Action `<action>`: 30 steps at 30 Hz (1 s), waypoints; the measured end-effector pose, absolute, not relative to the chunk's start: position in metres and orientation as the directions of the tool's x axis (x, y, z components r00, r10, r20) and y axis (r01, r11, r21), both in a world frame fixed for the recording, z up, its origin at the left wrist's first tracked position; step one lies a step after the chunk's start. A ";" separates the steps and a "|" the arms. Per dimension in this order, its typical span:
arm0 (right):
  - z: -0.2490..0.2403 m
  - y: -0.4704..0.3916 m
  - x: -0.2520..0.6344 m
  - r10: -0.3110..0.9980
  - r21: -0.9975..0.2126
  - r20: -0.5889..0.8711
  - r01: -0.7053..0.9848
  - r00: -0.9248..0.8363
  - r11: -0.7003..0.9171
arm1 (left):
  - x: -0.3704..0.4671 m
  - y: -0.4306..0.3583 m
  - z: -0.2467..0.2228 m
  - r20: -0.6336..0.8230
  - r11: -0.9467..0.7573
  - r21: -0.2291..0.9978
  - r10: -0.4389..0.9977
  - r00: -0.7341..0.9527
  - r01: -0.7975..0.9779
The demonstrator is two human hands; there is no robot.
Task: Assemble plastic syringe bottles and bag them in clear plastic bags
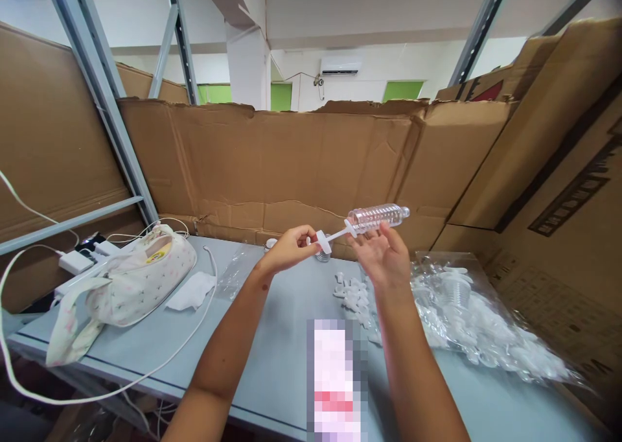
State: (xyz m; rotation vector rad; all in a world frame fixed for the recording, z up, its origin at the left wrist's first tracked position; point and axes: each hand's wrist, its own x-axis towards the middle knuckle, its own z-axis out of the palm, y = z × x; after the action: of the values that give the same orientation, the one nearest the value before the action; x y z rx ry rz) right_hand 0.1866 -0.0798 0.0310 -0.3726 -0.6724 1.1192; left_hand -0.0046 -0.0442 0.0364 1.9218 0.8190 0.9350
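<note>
A clear ribbed plastic tube (378,217) with a rounded tip is held up above the back of the table, tilted slightly upward to the right. From its lower left end runs a thin white rod (337,235), which ends in a flat white end piece (322,242). My left hand (287,250) pinches that end piece between thumb and fingers. My right hand (383,259), palm up, supports the tube near its white collar, its fingers partly hidden behind it. Below lies a pile of small white plastic parts (353,294).
Right of my forearm lies a clear bag (481,319) of white plastic parts. On the left are a patterned fabric pouch (146,277), a white tissue (192,291), a white cable (160,371) and a power strip (92,267). Cardboard walls (291,157) enclose the grey table (272,351).
</note>
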 end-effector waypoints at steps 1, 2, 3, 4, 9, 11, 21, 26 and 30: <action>0.031 -0.080 0.187 0.914 -0.608 0.326 -0.686 0.242 0.398 | -0.005 -0.043 0.036 0.325 -0.459 0.871 0.805 0.496 0.176; 0.030 -0.080 0.188 0.911 -0.627 0.349 -0.667 0.222 0.403 | -0.006 -0.043 0.036 0.351 -0.473 0.867 0.803 0.482 0.156; 0.030 -0.081 0.190 0.905 -0.645 0.371 -0.643 0.210 0.414 | -0.007 -0.043 0.036 0.377 -0.486 0.864 0.798 0.470 0.133; 0.029 -0.081 0.193 0.897 -0.660 0.393 -0.618 0.202 0.428 | -0.007 -0.043 0.037 0.399 -0.497 0.861 0.791 0.464 0.107; 0.029 -0.086 0.198 0.874 -0.722 0.467 -0.511 0.138 0.466 | -0.006 -0.049 0.041 0.460 -0.525 0.851 0.754 0.468 0.010; 0.030 -0.089 0.192 0.882 -0.754 0.460 -0.480 0.102 0.448 | -0.003 -0.051 0.041 0.478 -0.541 0.841 0.739 0.475 -0.007; 0.033 -0.099 0.184 0.898 -0.824 0.438 -0.416 -0.037 0.385 | 0.002 -0.051 0.036 0.598 -0.576 0.794 0.682 0.421 -0.195; 0.036 -0.101 0.188 0.907 -0.842 0.421 -0.366 0.012 0.396 | -0.002 -0.058 0.039 0.624 -0.645 0.754 0.645 0.442 -0.124; 0.037 -0.103 0.186 0.903 -0.835 0.424 -0.357 0.066 0.418 | -0.005 -0.063 0.040 0.615 -0.695 0.719 0.635 0.468 0.000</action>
State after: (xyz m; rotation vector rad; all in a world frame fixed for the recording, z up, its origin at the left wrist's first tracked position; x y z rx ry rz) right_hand 0.1860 -0.1026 0.0368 -0.6129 -1.1252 1.0456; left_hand -0.0052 -0.0626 0.0400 2.0583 0.5253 1.2400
